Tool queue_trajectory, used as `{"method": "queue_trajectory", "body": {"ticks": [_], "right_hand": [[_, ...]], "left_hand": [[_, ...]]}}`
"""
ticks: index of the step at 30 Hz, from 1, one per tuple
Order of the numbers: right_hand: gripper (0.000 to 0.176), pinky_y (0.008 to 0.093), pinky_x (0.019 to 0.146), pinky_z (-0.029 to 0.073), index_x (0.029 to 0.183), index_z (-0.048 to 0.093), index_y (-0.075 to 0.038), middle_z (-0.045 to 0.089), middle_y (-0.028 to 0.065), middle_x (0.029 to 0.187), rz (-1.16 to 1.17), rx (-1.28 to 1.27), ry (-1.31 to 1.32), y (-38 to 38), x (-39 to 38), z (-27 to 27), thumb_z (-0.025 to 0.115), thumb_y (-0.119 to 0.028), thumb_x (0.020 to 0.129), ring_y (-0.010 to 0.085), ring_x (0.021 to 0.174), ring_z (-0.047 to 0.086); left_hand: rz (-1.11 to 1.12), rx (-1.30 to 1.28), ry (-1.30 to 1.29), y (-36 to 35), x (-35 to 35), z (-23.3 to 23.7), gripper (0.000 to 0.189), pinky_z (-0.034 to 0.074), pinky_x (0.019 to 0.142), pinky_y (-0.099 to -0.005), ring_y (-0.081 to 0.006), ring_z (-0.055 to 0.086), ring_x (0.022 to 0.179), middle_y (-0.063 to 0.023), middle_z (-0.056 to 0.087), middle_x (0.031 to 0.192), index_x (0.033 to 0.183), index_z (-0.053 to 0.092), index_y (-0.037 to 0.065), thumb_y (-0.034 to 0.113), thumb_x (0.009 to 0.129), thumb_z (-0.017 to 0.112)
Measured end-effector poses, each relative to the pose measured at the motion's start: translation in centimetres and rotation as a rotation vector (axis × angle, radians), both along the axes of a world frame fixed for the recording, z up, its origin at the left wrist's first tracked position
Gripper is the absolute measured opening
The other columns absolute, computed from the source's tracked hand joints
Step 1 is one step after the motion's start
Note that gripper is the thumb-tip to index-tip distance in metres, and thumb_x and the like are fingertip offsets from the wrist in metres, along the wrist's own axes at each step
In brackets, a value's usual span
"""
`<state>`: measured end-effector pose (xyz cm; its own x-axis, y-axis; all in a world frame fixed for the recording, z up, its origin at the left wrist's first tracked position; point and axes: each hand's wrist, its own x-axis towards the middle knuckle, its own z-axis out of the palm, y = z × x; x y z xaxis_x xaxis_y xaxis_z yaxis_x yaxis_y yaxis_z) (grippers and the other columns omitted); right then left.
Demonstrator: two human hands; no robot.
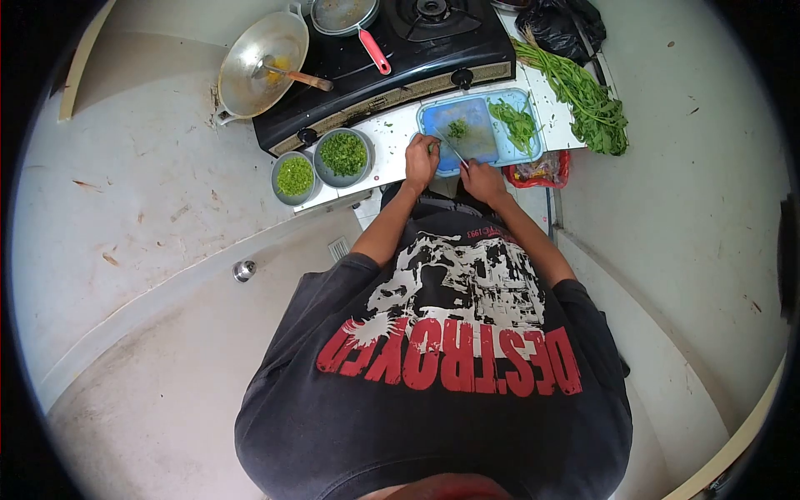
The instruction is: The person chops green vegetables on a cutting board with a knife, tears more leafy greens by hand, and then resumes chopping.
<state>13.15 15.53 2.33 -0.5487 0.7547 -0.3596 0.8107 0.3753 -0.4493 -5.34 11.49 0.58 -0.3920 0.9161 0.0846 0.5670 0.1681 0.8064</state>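
My right hand (482, 180) is closed around the handle of a knife (454, 152), whose blade slants up and left over the blue cutting board (475, 112). At the board's left edge, my left hand (422, 160) has its fingers curled in beside the blade. Whatever those fingers hold is too small to make out. A small heap of chopped greens (457, 127) lies on the board just beyond the knife tip. The board rests in a light blue tray (533, 133), with loose green leaves (514, 123) on its right side.
Left of the tray stand two grey bowls of chopped greens, a larger one (343, 157) and a smaller one (294, 177). Behind are a gas stove (400, 82), a wok (250, 75) and a red-handled pan (375, 52). Leafy stalks (583, 100) and a red basket (560, 171) sit right.
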Motion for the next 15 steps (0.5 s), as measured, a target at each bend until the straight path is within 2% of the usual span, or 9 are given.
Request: {"method": "queue_trajectory", "body": {"ticks": [6,8,11,15], "right_hand": [[0.045,0.0555,0.075,0.055,0.098,0.063,0.004,0.068,0.0299,0.081,-0.041,-0.044,0.004,0.1,-0.3,1.1,0.048,-0.039,0.100,0.0469,0.079,0.069],[0.045,0.0555,0.075,0.055,0.098,0.063,0.004,0.068,0.0299,0.081,-0.009,-0.064,-0.006,0.0,-0.6,1.3,0.048,-0.039,0.100,0.0471,0.079,0.069],[0.043,0.0554,0.068,0.055,0.096,0.063,0.003,0.067,0.0283,0.074,0.027,-0.011,0.046,-0.4,-0.4,0.2,0.049,-0.038,0.100,0.0475,0.072,0.068],[0.043,0.0549,0.069,0.056,0.096,0.062,0.004,0.067,0.0283,0.075,0.030,-0.012,0.030,-0.6,-0.9,-0.8,0.049,-0.037,0.100,0.0474,0.073,0.068]], "left_hand": [[0.117,-0.081,-0.095,0.4,0.3,-0.1,0.008,0.053,0.070,-0.0393,-0.0344,0.066,0.073,-0.0165,0.065,0.078,0.084,0.074,0.002,0.004,0.081,0.066],[0.112,-0.062,-0.078,0.4,0.2,-0.2,0.009,0.053,0.071,-0.0394,-0.0343,0.066,0.073,-0.0167,0.065,0.079,0.084,0.074,0.002,0.003,0.080,0.066],[0.086,-0.037,-0.046,0.3,0.1,-0.3,0.008,0.053,0.071,-0.0400,-0.0344,0.066,0.073,-0.0171,0.065,0.079,0.083,0.073,0.002,0.003,0.080,0.066],[0.043,-0.079,-0.027,0.3,-0.1,0.2,0.009,0.053,0.073,-0.0417,-0.0359,0.066,0.078,-0.0182,0.065,0.081,0.084,0.073,0.003,0.003,0.080,0.065]]}}
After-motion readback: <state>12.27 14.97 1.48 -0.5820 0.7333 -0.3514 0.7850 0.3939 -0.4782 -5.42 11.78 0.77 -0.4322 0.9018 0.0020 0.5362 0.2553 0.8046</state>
